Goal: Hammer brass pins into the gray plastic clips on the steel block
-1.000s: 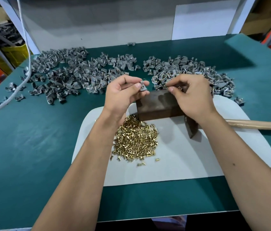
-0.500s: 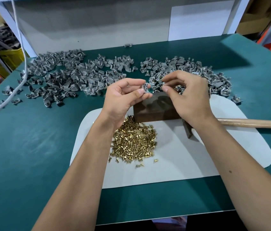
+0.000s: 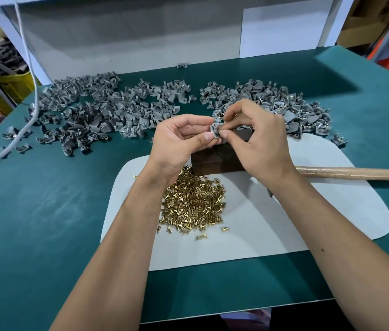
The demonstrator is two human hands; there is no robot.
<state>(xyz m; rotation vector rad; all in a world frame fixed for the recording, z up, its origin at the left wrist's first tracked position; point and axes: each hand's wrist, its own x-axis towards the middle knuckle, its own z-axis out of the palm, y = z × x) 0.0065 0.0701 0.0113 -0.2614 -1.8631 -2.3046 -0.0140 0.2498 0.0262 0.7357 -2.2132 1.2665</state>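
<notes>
Green bench (image 3: pixel 45 223) | both hands (image 3: pixel 179 142) (image 3: pixel 258 139) pinching one gray clip (image 3: pixel 215 130) above steel block (image 3: pixel 215 161) | light, stiff plastic; gripping edges, likely seating pin.

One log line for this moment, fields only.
left hand: holds clip | right hand: pinches at clip | above block | hammer: lying idle

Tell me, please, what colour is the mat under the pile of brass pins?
The mat is plain pale grey-white, shown in the head view.
</notes>
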